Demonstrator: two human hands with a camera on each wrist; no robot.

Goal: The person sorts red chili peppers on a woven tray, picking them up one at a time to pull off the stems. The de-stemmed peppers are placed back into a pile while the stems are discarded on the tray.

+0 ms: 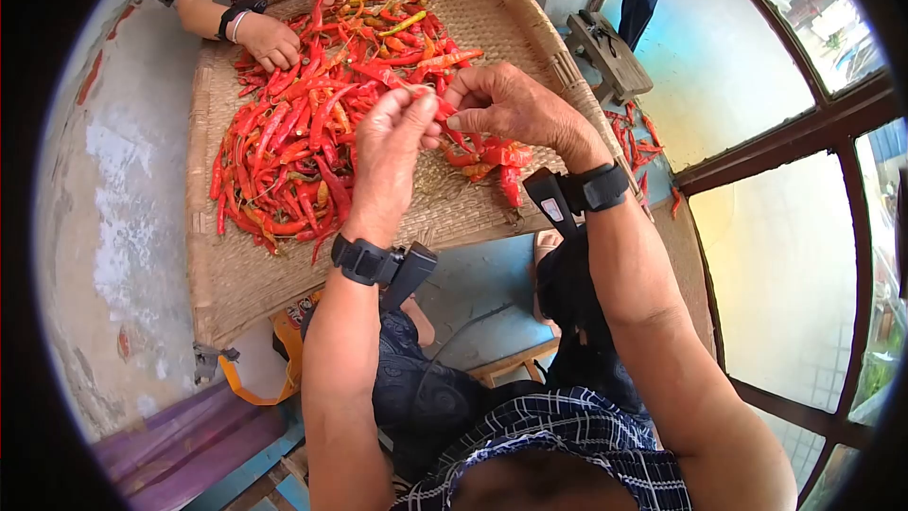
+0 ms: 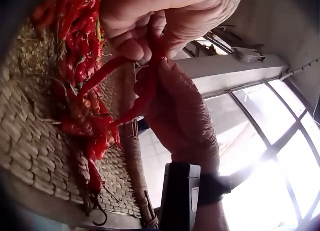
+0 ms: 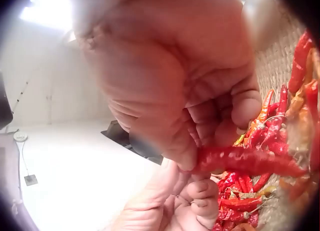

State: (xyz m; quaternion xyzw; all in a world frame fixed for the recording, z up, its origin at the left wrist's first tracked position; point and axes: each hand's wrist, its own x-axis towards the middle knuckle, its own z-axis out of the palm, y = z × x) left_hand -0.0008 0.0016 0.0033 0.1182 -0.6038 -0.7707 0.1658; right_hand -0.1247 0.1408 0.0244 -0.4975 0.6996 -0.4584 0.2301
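Note:
Over the front of a woven tray (image 1: 236, 289), my two hands meet fingertip to fingertip. A red chili pepper (image 3: 245, 161) is pinched between the thumb and fingers of my right hand (image 1: 520, 109). My left hand (image 1: 386, 156) pinches at the stem end of the peppers right beside it, its thumb against the fingers. In the left wrist view, red peppers (image 2: 142, 98) hang down from the fingertips. Below my right hand lies a cluster of red and orange peppers (image 1: 506, 153), close to a large heap of chilies (image 1: 284, 161).
Across the tray another person's hands (image 1: 270, 43) work in the heap. A small wooden stool (image 1: 610, 57) stands to the right, with more chilies (image 1: 638, 147) on the floor. Windows (image 1: 780, 265) line the right side; a worn wall (image 1: 123, 180) stands left.

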